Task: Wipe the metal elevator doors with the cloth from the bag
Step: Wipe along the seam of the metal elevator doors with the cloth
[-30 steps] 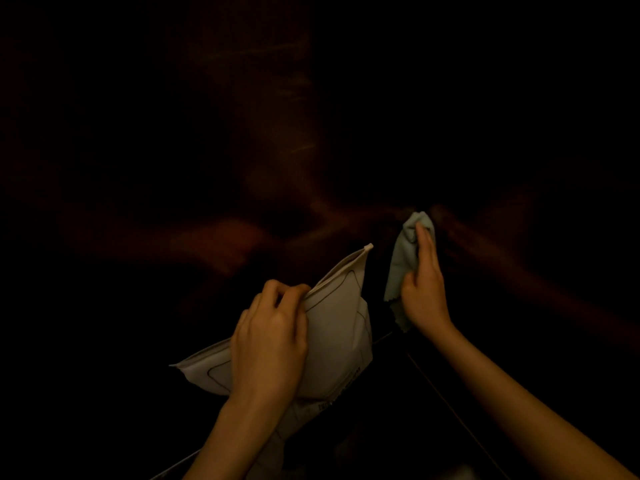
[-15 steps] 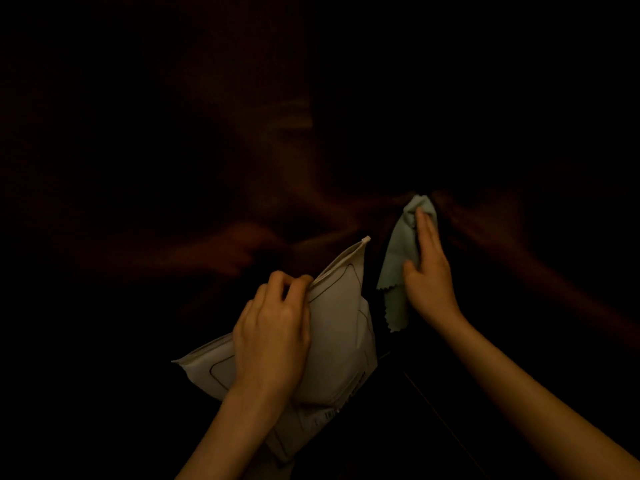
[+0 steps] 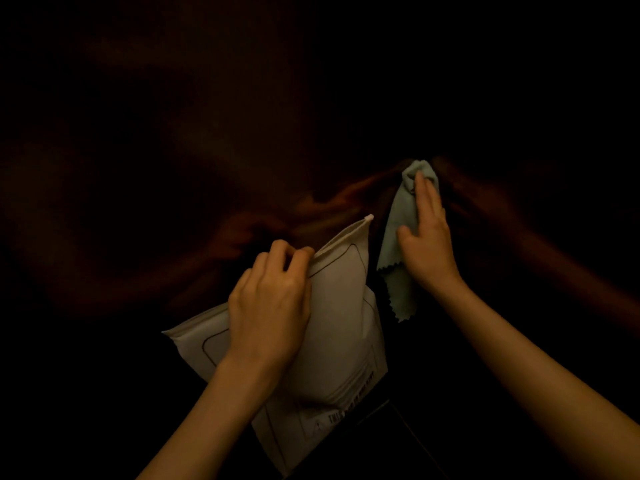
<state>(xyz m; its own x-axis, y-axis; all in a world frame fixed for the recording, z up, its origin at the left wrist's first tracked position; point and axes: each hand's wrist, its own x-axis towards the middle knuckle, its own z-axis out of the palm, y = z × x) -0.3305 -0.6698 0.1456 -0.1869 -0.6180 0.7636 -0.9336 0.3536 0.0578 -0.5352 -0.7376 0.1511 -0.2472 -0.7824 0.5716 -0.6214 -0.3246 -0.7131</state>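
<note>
Pale green cloth (image 3: 403,233) pressed flat under right hand (image 3: 427,237), fingers extended, palm against dark door (image 3: 346,116); zigzag-edged cloth corner hung loose below palm. White bag (image 3: 341,327) pinched at top edge by left hand (image 3: 268,303), fingers curled closed on it. Bag held just left of cloth. Dim reddish reflections of hands seen in door. Scene very dark.

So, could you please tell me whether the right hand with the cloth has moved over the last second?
Yes. The right hand has slid the cloth slightly up the dark door, away from the bag, whose top corner stayed nearly put in the left hand.
</note>
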